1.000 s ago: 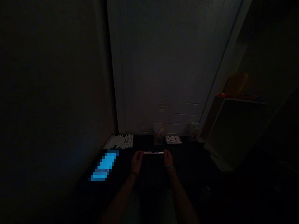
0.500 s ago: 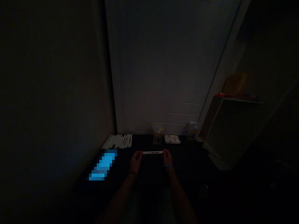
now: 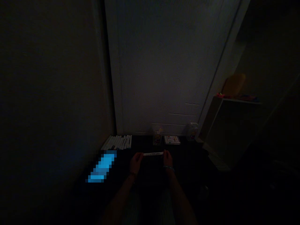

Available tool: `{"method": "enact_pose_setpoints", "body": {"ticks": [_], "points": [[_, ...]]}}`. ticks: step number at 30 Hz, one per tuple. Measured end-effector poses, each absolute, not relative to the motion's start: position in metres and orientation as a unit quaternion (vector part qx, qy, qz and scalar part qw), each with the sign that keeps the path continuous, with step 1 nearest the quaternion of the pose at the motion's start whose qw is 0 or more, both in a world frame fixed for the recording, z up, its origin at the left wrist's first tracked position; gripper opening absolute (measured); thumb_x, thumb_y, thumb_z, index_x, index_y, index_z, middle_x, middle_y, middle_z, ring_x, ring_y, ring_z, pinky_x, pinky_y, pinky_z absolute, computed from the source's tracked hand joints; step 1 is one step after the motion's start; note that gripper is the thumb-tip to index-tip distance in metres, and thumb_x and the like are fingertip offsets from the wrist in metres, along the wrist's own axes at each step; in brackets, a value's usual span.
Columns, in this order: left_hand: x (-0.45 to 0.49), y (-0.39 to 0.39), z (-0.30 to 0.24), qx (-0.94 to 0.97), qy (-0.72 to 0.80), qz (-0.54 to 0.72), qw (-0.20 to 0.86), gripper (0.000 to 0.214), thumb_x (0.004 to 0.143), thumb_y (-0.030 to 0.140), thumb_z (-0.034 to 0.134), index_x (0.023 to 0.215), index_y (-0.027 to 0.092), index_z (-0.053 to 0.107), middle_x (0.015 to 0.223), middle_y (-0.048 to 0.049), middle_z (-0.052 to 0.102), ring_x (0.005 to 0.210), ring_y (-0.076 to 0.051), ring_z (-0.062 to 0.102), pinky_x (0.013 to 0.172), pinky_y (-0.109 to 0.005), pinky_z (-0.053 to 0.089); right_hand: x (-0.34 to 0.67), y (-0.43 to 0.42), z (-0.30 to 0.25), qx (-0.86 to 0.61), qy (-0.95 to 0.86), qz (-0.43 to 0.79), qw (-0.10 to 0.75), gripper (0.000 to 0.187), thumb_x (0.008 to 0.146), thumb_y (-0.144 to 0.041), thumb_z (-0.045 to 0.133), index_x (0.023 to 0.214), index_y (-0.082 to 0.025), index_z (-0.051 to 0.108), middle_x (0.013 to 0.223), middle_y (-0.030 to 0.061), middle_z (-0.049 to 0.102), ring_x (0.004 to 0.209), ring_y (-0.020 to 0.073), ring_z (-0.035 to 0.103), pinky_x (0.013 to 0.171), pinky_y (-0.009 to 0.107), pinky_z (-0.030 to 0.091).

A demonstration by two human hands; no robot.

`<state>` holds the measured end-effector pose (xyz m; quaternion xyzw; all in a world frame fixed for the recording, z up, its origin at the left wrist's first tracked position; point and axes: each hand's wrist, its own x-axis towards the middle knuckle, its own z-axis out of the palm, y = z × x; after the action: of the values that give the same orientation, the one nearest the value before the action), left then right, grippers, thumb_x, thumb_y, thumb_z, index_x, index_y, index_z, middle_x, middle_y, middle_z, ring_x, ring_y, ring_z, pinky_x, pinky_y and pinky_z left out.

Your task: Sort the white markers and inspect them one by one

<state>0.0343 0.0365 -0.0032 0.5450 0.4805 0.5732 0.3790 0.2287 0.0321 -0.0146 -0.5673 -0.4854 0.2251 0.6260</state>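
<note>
A white marker pen (image 3: 153,153) with dark print along its barrel lies level between my two hands, above the dark table. My left hand (image 3: 136,161) pinches its left end, and my right hand (image 3: 167,158) grips the right end. Beyond my left hand, a row of white markers (image 3: 118,142) lies side by side at the back left. Behind the held marker stands a clear plastic container (image 3: 157,136), with a flat pack of markers (image 3: 172,139) just right of it. The scene is very dark, so fine finger detail is hard to make out.
On the left lies a blurred, glowing blue screen (image 3: 102,167). A second clear container (image 3: 192,131) stands at the back right. A pale panel (image 3: 161,68) rises behind the table (image 3: 187,159). To the right is a shelf unit (image 3: 234,125) with a yellow object (image 3: 233,85) on top.
Both hands keep nearly the same pose on the marker. The view has shifted very slightly, and the print on the barrel looks a little different.
</note>
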Motion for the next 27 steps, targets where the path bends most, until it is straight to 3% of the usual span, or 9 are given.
{"method": "enact_pose_setpoints", "body": {"ticks": [27], "points": [[0.0344,0.0388,-0.0049,0.547,0.499,0.592,0.319,0.036,0.072,0.05,0.047,0.086,0.018,0.059,0.084,-0.0023,0.063,0.083,-0.018,0.057,0.077,-0.029,0.042,0.2278,0.0339,-0.0188,-0.582,-0.511,0.22,0.593,0.036,0.082,-0.048,0.034,0.067,-0.019,0.05,0.056,-0.003,0.049,0.054,0.0109,0.047,0.053,0.02,0.034]]}}
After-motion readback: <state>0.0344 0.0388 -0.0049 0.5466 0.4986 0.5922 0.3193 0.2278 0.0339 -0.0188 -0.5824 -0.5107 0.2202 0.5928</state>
